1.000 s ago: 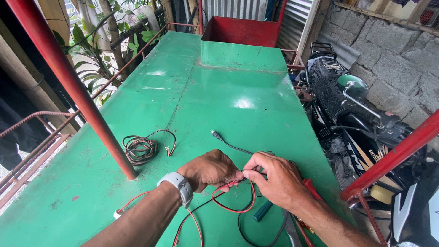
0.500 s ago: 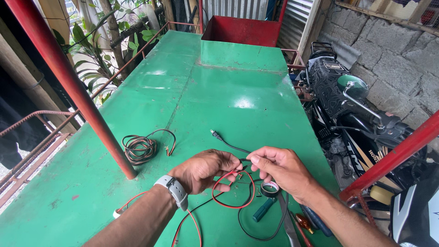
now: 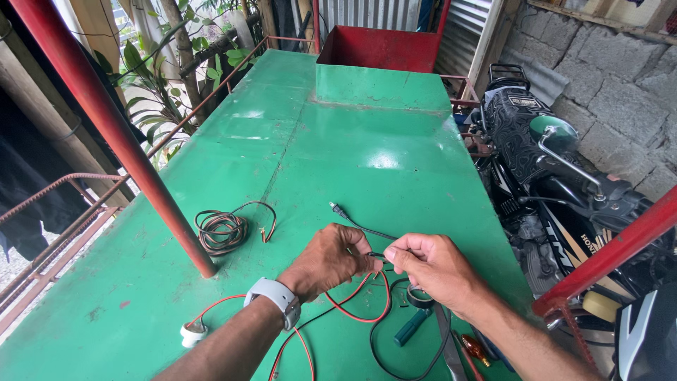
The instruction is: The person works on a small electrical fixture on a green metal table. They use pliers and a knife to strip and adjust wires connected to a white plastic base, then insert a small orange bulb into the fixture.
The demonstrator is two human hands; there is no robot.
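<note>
Fingertips of the left hand (image 3: 330, 262) and right hand (image 3: 431, 271) meet pinched shut on the black wire (image 3: 360, 227) at lower centre of the frame, its length running up-left to a small plug end

Under the hands lay a glossy green table (image 3: 338, 141); red wire (image 3: 352, 310) and black wire (image 3: 356, 224) ran between them, a grey watch (image 3: 276, 296) banded the left wrist.

Ahead of the fingers (image 3: 395, 255) the green table (image 3: 367, 141) lies open. Left stand a coiled cable (image 3: 220, 231) and red post (image 3: 120, 134); just behind the fingers, tape (image 3: 421, 296) and screwdriver (image 3: 411, 327) crowd.
</note>
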